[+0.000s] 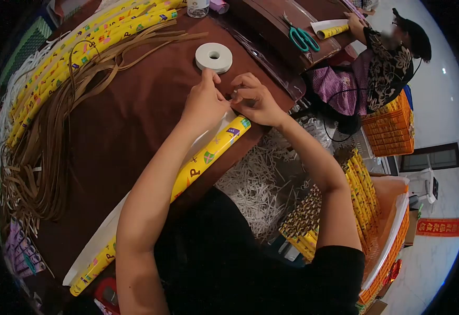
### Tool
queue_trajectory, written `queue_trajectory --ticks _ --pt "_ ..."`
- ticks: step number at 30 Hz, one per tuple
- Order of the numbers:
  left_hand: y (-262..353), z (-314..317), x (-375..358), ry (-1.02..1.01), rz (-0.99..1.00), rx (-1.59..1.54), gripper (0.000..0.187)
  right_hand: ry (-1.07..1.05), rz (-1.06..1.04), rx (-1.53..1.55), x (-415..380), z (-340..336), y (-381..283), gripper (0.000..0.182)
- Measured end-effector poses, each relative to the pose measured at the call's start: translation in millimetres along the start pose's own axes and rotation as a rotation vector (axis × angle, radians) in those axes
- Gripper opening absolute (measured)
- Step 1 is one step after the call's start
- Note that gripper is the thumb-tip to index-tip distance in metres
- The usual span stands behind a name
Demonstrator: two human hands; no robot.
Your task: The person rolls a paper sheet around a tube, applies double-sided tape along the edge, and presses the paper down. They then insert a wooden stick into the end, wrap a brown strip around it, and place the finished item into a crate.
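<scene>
A long roll of yellow printed wrapping paper (207, 157) lies slantwise along the table's near edge, its white underside showing beside the printed tube. At its upper end, my left hand (207, 101) is closed, fingers bent near the white edge. Opposite it, my right hand (257, 101) has curled fingers, with thumb and forefinger pinched over the same end. Whatever either hand pinches is too small or hidden to make out. Just beyond my left fingertips, a roll of white tape (204, 55) lies flat on the brown table cover (119, 121).
Brown flat strips (56, 136) and finished yellow rolls (98, 50) lie at left. Teal-handled scissors (304, 39) rest on the far table, where another person (392, 63) handles yellow paper. Shredded white paper (255, 184) and an orange crate (389, 252) of rolls stand at right.
</scene>
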State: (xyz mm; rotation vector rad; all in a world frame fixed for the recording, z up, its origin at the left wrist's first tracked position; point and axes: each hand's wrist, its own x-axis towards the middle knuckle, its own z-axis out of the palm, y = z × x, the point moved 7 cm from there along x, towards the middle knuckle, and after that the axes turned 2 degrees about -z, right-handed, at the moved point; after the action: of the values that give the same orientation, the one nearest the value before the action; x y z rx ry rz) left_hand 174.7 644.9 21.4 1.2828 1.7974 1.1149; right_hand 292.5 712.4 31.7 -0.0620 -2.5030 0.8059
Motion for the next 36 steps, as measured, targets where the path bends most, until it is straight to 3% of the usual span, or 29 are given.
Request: queue_trajectory --ticks 14,16,27,31,34,35,36 --pt "-10 -3 3 0.069 -0.056 -0.029 0.044 0.088 0.070 0.109 -5 -4 5 0.013" --pt "-11 0 3 0.006 -0.085 -0.072 0.044 0.095 0.080 0.117 -5 -4 6 0.013" --pt "-12 -1 -3 0.008 -0.072 -0.179 0.046 0.106 0.065 -0.339 6 3 -1 0.024" --pt "-2 1 -6 0.052 0.022 -0.059 0.052 0.083 0.083 -0.391 6 5 -1 0.032" --pt "8 5 -12 0.026 0.055 0.018 0.055 0.048 0.115 -0.355 11 7 -2 0.058" --pt "11 7 -14 0.022 0.068 0.099 0.058 0.056 0.240 -0.252 12 2 -5 0.071" --pt "17 7 -17 0.014 0.077 0.180 0.061 0.056 0.227 -0.258 13 2 -8 0.071"
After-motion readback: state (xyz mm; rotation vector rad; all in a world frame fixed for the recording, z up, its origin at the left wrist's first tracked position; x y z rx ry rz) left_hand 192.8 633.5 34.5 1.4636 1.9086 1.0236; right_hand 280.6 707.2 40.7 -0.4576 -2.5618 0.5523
